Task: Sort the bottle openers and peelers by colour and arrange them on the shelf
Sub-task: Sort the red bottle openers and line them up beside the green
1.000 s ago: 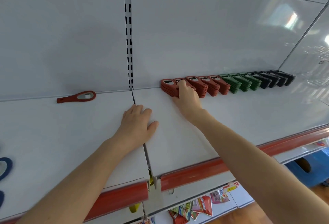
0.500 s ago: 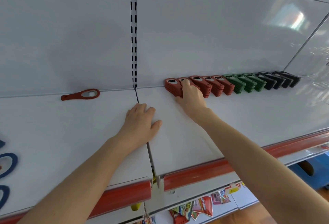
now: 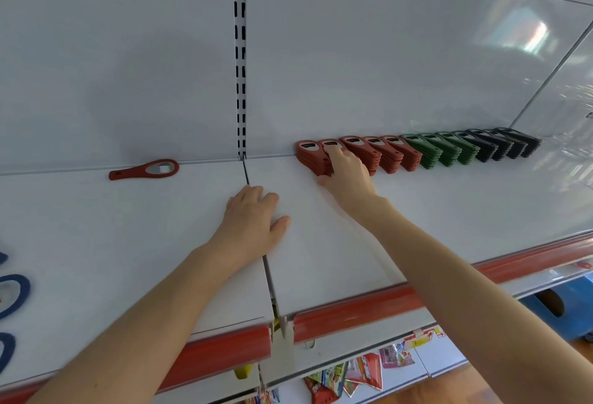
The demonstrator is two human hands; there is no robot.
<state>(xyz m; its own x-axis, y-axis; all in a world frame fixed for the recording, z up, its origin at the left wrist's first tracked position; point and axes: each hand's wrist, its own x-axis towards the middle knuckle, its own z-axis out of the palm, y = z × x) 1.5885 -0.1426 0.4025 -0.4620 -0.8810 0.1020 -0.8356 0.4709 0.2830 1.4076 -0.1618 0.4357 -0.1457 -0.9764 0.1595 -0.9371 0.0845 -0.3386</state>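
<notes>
Opener stacks (image 3: 417, 153), red-green-black, along shelf (image 3: 449, 211) back; lone red opener (image 3: 144, 170) flat leftward.

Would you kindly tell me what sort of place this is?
Probably a shop: white display shelf with a slotted upright and red price rail, stacked bottle openers in colour groups, and snack packets below.
</notes>
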